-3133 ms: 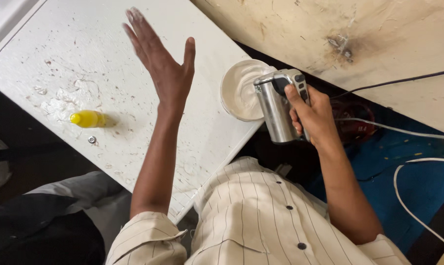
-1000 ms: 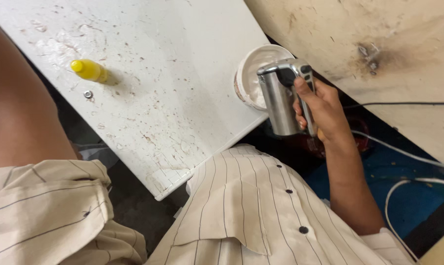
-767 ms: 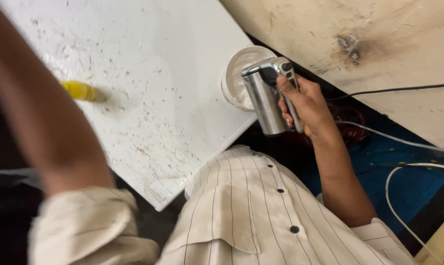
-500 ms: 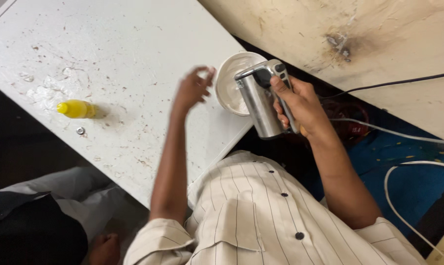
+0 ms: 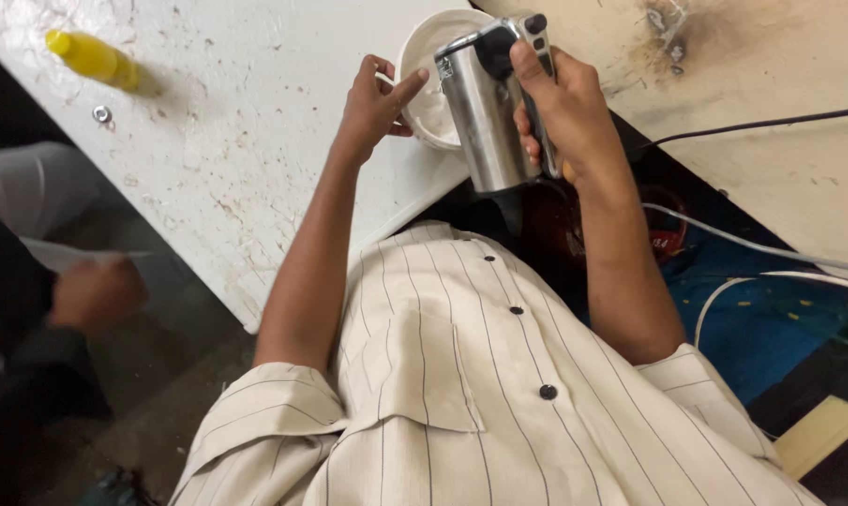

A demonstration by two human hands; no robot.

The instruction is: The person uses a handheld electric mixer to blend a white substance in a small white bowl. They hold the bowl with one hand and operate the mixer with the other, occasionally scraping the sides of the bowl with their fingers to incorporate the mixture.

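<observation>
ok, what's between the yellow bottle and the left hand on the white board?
Head view: only a small metal washer near the yellow bottle; otherwise bare, speckled white board up to the left hand.

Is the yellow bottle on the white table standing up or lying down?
Lying down. The yellow bottle rests on its side on the white table, far from the left hand and the right hand.

The steel hand mixer (image 5: 485,112) hides part of the white bowl (image 5: 424,66), whose top the edge cuts off.
</observation>
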